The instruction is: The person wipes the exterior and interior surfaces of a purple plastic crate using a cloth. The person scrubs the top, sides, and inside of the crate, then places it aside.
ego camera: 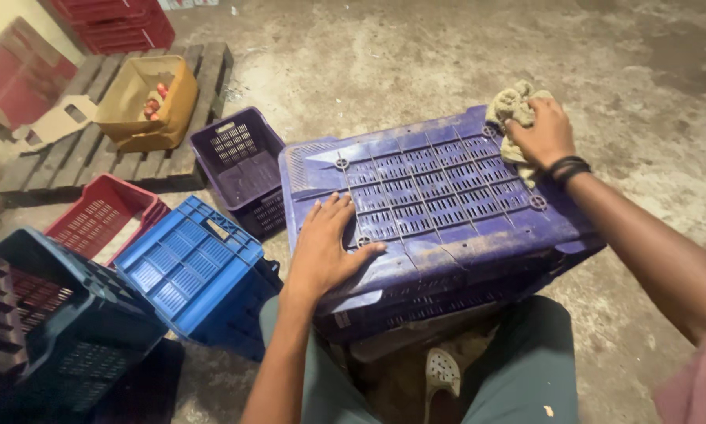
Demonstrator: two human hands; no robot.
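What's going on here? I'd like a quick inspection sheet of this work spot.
Surface: bare, stained concrete floor.
Job's things: upturned purple crate; beige rag at its far corner.
Clutter: blue crate, red crate, empty purple crate, dark blue crate, cardboard box on a wooden pallet.
Hands: left hand flat on the crate; right hand pressing the rag.
Cables: nothing seen.
Surroundings: red crates stacked behind.

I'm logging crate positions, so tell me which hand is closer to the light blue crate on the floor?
Left. The left hand lies flat on the purple crate, beside the light blue crate. The right hand grips a cloth at the far corner.
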